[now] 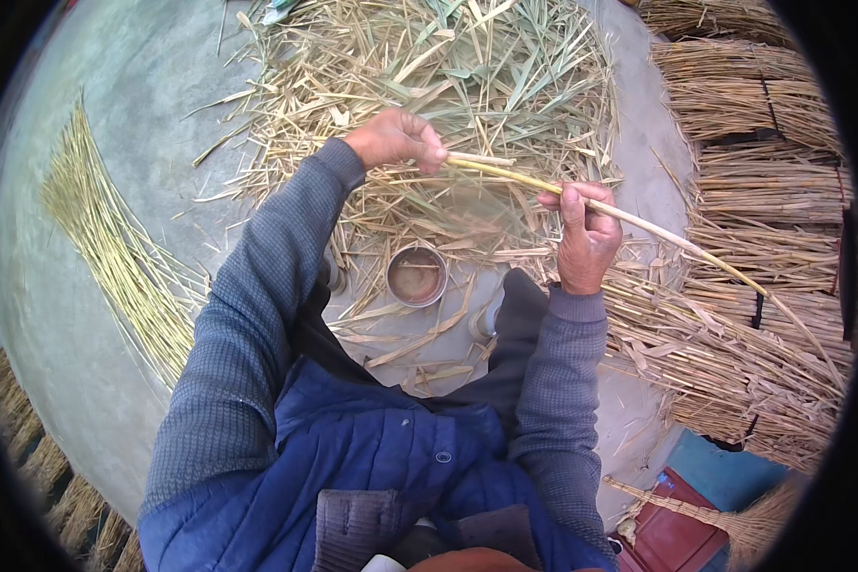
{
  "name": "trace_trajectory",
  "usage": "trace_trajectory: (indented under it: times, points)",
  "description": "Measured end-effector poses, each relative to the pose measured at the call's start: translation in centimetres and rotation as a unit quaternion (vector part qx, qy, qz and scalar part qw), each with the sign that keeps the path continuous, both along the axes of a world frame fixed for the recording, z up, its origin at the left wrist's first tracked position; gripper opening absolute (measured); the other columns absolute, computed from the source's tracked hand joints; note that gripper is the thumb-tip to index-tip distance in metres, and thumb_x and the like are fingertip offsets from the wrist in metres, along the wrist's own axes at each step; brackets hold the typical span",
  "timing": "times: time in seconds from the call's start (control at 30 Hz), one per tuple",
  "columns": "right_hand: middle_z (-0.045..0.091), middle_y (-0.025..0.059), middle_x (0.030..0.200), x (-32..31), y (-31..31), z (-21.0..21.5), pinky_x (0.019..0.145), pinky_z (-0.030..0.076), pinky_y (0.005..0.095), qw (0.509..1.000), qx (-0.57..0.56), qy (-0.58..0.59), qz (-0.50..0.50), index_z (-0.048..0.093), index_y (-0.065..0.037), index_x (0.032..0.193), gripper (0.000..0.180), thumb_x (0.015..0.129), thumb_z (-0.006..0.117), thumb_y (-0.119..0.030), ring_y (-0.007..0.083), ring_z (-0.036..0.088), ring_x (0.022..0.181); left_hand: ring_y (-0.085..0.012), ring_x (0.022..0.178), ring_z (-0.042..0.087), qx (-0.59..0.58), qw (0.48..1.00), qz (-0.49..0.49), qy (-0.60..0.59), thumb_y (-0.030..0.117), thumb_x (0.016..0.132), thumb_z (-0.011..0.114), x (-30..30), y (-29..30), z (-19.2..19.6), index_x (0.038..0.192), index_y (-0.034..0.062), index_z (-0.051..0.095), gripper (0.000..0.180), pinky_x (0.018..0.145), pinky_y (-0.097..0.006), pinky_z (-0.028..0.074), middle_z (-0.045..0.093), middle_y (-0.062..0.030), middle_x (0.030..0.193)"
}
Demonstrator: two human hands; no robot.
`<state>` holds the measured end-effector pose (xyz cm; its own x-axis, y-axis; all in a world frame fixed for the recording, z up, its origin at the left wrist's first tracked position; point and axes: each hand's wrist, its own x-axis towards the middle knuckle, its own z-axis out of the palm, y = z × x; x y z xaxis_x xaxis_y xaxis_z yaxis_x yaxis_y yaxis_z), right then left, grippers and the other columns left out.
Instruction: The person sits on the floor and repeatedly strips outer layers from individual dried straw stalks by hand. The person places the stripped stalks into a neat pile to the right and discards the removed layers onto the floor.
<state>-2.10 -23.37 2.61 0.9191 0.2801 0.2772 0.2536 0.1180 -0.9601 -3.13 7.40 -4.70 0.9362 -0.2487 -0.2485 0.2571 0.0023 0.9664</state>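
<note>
A long reed stalk (pixel 660 232), yellow-green at one end and paler along the rest, stretches between my hands and bends down to the right. My left hand (pixel 398 140) pinches its left end, where a loose strip of husk lies alongside. Farther right, my right hand (pixel 589 229) grips the stalk between thumb and fingers. Below both hands spreads a heap of dry husks and leaves (pixel 467 86). Near my feet stands a round metal bowl (pixel 417 276) with brownish contents that I cannot make out.
Peeled yellow-green stalks (pixel 124 238) lie fanned on the grey floor (pixel 162 105) at the left. Tied reed bundles (pixel 758 91) line the right side, with loose unpeeled reeds (pixel 715 353) nearer me. At lower right are a straw broom (pixel 725 520) and a dark red flat object (pixel 672 534).
</note>
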Motion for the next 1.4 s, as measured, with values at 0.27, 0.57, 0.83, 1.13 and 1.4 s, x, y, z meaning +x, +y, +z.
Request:
trace_trajectory:
  times: [0.27, 0.57, 0.83, 1.13, 1.4]
  points:
    - [0.066, 0.0112, 0.095, -0.7, 0.1, -0.1, 0.077, 0.058, 0.0295, 0.999, -0.008, -0.026, 0.021, 0.059, 0.001, 0.103, 0.013, 0.098, 0.064, -0.011, 0.0196, 0.071, 0.083, -0.0138, 0.078, 0.063, 0.001, 0.997, 0.081, 0.001, 0.021, 0.085, 0.080, -0.1, 1.1, -0.6, 0.089, 0.0045, 0.072, 0.019, 0.079, -0.027, 0.049, 0.072, -0.0052, 0.083]
    - [0.069, 0.0115, 0.090, -0.5, 1.4, -1.1, 0.074, 0.059, 0.0295, 0.999, 0.006, 0.047, 0.017, 0.059, 0.002, 0.104, 0.015, 0.098, 0.064, -0.011, 0.0195, 0.072, 0.080, -0.0207, 0.073, 0.064, 0.568, 0.792, 0.168, -0.150, 0.032, 0.090, 0.073, -1.8, 6.0, -0.3, 0.093, 0.0081, 0.069, 0.024, 0.072, -0.033, 0.050, 0.070, -0.0067, 0.082]
    - [0.072, 0.0150, 0.087, 0.5, 4.6, -2.2, 0.066, 0.059, 0.0272, 0.997, 0.008, 0.080, -0.007, 0.060, 0.002, 0.103, 0.021, 0.099, 0.065, -0.019, 0.0182, 0.072, 0.073, -0.0225, 0.088, 0.068, 0.250, 0.929, 0.077, -0.263, 0.034, 0.088, 0.076, -1.8, 1.5, 3.3, 0.098, 0.0034, 0.074, 0.033, 0.079, -0.038, 0.053, 0.073, -0.0112, 0.092]
    - [0.072, 0.0158, 0.088, 1.6, 3.5, -0.7, 0.067, 0.059, 0.0274, 0.997, -0.012, 0.075, -0.002, 0.061, 0.003, 0.101, 0.024, 0.100, 0.064, -0.021, 0.0189, 0.072, 0.075, -0.0225, 0.076, 0.067, 0.324, 0.911, 0.077, -0.242, 0.023, 0.085, 0.077, -3.1, 5.2, 0.9, 0.092, 0.0036, 0.072, 0.021, 0.070, -0.035, 0.052, 0.071, -0.0089, 0.081]
    - [0.071, 0.0141, 0.091, 4.0, -4.0, 1.7, 0.072, 0.058, 0.0282, 0.990, 0.033, -0.005, -0.139, 0.062, 0.001, 0.103, 0.024, 0.097, 0.068, -0.021, 0.0187, 0.070, 0.077, -0.0328, 0.070, 0.062, 0.479, 0.795, 0.080, -0.364, 0.017, 0.080, 0.072, -3.6, 6.5, -1.4, 0.081, 0.0082, 0.058, 0.017, 0.064, -0.043, 0.047, 0.061, -0.0098, 0.069]
